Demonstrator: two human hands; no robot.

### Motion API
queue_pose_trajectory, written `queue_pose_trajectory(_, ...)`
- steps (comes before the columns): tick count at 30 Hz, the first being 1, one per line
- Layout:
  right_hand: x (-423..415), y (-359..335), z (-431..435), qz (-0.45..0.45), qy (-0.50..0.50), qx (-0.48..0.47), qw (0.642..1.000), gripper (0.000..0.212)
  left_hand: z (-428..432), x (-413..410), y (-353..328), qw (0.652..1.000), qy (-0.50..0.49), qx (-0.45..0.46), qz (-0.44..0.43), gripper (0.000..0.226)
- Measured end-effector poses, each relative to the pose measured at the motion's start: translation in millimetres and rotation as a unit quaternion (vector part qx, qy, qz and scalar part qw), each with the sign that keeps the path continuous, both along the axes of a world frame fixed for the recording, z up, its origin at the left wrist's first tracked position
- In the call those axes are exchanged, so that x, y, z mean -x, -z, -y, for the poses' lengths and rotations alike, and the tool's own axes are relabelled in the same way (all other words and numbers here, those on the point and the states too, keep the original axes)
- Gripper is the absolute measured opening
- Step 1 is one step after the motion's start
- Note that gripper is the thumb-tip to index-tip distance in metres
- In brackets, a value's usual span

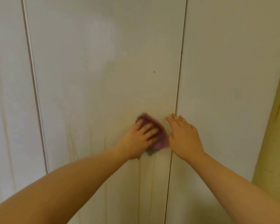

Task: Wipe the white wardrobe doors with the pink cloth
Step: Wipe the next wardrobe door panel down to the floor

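Observation:
White wardrobe doors fill the view; the middle door [103, 70] is flanked by a left door [8, 94] and a right door [225, 70]. My left hand [139, 139] presses the pink cloth [160, 135] flat against the middle door, near its right edge, with fingers spread over the cloth. The cloth is blurred. My right hand [184, 136] lies with straight fingers on the seam between the middle and right doors, just right of the cloth, holding nothing.
A small dark speck [154, 72] sits on the middle door above the hands. A yellowish wall [278, 135] borders the wardrobe on the right. Narrow vertical gaps separate the doors.

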State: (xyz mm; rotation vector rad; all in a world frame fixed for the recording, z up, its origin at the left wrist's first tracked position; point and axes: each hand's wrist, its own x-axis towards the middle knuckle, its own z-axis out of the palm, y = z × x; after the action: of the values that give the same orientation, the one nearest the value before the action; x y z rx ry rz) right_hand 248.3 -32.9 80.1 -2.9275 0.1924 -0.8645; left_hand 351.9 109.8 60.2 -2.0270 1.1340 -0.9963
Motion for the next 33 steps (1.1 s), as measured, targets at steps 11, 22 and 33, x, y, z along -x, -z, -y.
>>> queue_pose_trajectory(11,-14,1,-26,0.004,0.005,-0.009,1.000,0.065,-23,-1,2,0.998,-0.026,-0.049,-0.039,0.084)
queue_pose_trajectory(22,-19,8,-13,-0.077,0.080,-0.070,0.991,0.068,-70,-35,2,0.995,0.089,0.006,0.047,0.078)
queue_pose_trajectory(33,-20,10,-21,-0.075,0.066,-0.124,0.987,0.071,-93,-33,-6,0.988,0.141,0.023,0.058,0.041)
